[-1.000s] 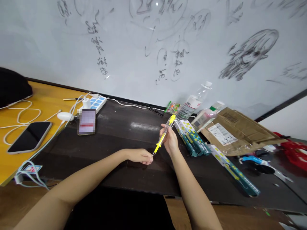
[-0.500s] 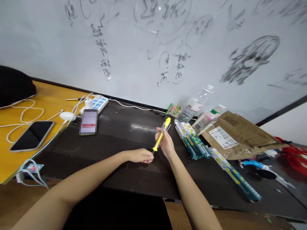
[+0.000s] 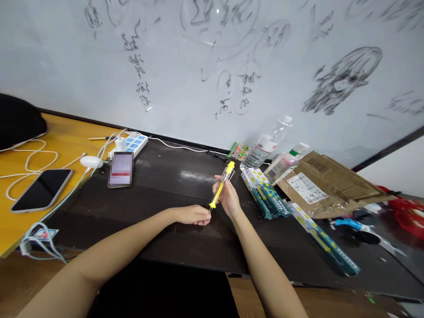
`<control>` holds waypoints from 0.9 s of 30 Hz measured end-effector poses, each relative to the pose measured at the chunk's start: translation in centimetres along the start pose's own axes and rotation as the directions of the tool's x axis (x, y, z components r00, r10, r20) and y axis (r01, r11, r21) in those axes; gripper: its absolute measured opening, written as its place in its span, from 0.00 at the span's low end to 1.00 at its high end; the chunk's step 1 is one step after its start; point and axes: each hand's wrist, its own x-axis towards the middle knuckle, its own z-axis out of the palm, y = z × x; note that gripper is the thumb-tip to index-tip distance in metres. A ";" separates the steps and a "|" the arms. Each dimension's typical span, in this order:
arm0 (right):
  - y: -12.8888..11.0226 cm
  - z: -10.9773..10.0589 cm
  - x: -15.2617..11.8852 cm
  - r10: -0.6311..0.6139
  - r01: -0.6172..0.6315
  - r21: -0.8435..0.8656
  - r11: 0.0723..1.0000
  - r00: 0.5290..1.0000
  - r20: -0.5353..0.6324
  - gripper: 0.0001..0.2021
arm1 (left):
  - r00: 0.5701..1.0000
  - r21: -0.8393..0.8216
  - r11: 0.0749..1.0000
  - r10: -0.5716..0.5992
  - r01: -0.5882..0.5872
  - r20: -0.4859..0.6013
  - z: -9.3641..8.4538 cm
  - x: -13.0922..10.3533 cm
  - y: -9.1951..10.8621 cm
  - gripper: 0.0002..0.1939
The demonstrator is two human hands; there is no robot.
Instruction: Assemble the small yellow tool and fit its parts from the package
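Note:
A yellow and clear tube-shaped tool (image 3: pixel 219 189) with thin metal wires is held tilted above the dark table (image 3: pixel 159 185), its thicker yellow end up and away from me. My right hand (image 3: pixel 229 198) wraps round the middle of it, thumb and fingers on its sides. My left hand (image 3: pixel 195 215) is closed at the lower end, pinching the thin metal wire tip. To the right of my right hand lie long green and white boxes (image 3: pixel 265 194).
Clear bottle (image 3: pixel 263 150), second bottle (image 3: pixel 288 163), brown parcel (image 3: pixel 331 185), another long box (image 3: pixel 324 238) and blue scissors (image 3: pixel 354 226) are at the right. At the left are a masked phone (image 3: pixel 121 169), power strip (image 3: pixel 135 143), cables and black phone (image 3: pixel 43 190).
The camera view has shifted slightly. Both hands keep the same hold on the yellow tool, with no clear movement of it.

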 end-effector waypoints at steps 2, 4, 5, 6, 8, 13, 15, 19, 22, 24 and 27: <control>0.1 0.0 0.0 -0.026 0.024 -0.038 0.999 0.999 -0.034 0.17 | 1.000 0.016 1.000 -0.011 0.011 -0.011 0.0 -0.1 0.3 0.24; 0.2 0.0 0.0 -0.052 0.046 -0.079 0.996 0.996 -0.068 0.16 | 0.999 0.051 0.999 0.010 -0.008 -0.030 0.1 -0.1 0.6 0.24; 0.2 -0.1 0.0 -0.058 0.050 -0.094 0.994 0.995 -0.077 0.15 | 0.999 0.071 0.997 0.024 -0.021 -0.043 0.1 -0.1 0.6 0.24; 0.2 -0.1 0.0 -0.060 0.051 -0.105 0.993 0.995 -0.081 0.15 | 0.998 0.091 0.995 0.034 -0.029 -0.057 0.1 -0.1 0.6 0.24; 0.1 -0.1 -0.1 -0.059 0.050 -0.112 0.992 0.995 -0.080 0.15 | 0.995 0.123 0.992 0.042 -0.031 -0.087 0.2 0.1 0.5 0.24; 0.1 0.0 -0.1 -0.076 0.067 -0.105 0.992 0.993 -0.085 0.14 | 0.988 0.235 0.970 0.091 -0.059 -0.127 0.5 0.3 0.6 0.22; 0.2 0.0 0.0 -0.087 0.077 -0.111 0.991 0.992 -0.089 0.14 | 0.984 0.302 0.950 0.122 -0.079 -0.127 0.7 0.2 0.9 0.22; 0.0 -0.1 0.1 -0.092 0.075 -0.147 0.986 0.990 -0.107 0.16 | 0.988 0.425 0.902 0.122 -0.071 -0.094 1.0 0.0 1.7 0.20; -0.5 -0.5 0.3 -0.100 0.074 -0.163 0.984 0.981 -0.163 0.17 | 0.996 0.488 0.870 0.087 -0.066 -0.020 1.1 -0.2 2.2 0.19; -0.7 -0.8 0.4 -0.111 0.080 -0.158 0.984 0.974 -0.195 0.18 | 0.997 0.498 0.864 0.074 -0.071 0.014 1.1 -0.3 2.3 0.19; -0.5 -0.6 0.3 -0.097 0.071 -0.143 0.987 0.978 -0.184 0.17 | 0.996 0.475 0.877 0.086 -0.072 -0.006 1.1 -0.1 1.9 0.19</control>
